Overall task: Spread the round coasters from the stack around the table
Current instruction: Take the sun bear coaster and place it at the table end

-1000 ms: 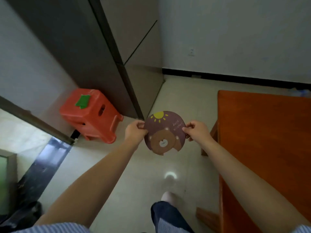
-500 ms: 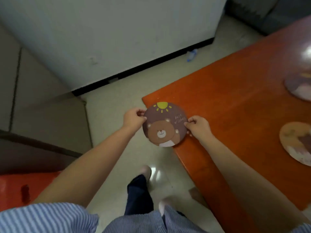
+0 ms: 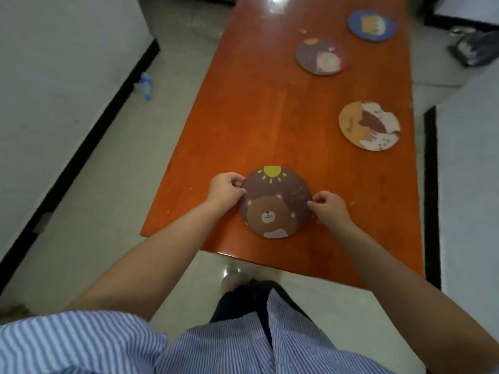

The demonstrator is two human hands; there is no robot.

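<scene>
A round brown coaster with a bear and a yellow sun [image 3: 276, 202] is over the near end of the orange wooden table [image 3: 270, 109]. My left hand [image 3: 225, 188] pinches its left edge and my right hand [image 3: 328, 207] pinches its right edge. I cannot tell whether it rests flat on the wood or hovers just above it. Three more round coasters lie on the table: an orange one [image 3: 369, 126] to the right, a purple one [image 3: 320, 56] farther back, a blue one [image 3: 372, 25] at the far end.
The table's near edge is right in front of my legs. A white wall with a black skirting runs along the left, with a small plastic bottle [image 3: 145, 87] on the floor beside it. A dark bag [image 3: 475, 48] lies on the floor at the far right.
I have turned from the floor towards the table. The bear coaster, held in both hands throughout, has moved from the table's corner to over its near end.
</scene>
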